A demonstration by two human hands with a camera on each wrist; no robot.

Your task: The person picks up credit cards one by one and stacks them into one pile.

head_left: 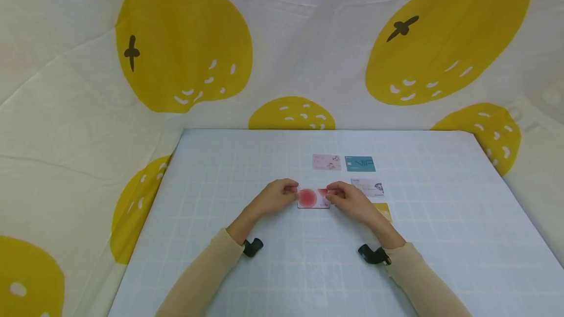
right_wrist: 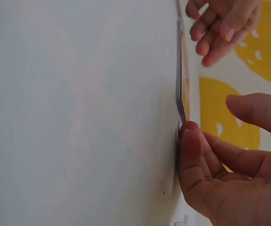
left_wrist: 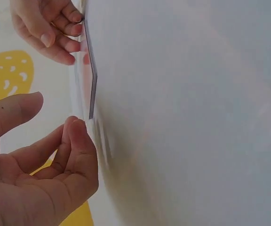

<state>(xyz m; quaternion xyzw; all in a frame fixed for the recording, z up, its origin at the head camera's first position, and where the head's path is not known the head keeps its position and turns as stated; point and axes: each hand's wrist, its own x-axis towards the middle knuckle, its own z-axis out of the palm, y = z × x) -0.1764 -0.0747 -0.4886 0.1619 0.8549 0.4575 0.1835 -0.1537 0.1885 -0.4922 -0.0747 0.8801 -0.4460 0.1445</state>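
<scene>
A small stack of cards lies flat on the table; its top card is white with a red circle. Several layered edges show in the left wrist view's stack and the right wrist view's stack. My left hand is at the left end, fingers bent, thumb raised away from them; the fingertips are close to a corner. At the right end, my right hand has its fingertips against or very near the edge, its thumb also apart. Neither hand pinches the stack.
Beyond the stack lie a pink card and a teal card. A pale lavender card and a gold card, partly hidden by the right hand, lie to the right. A pale checked cloth covers the table.
</scene>
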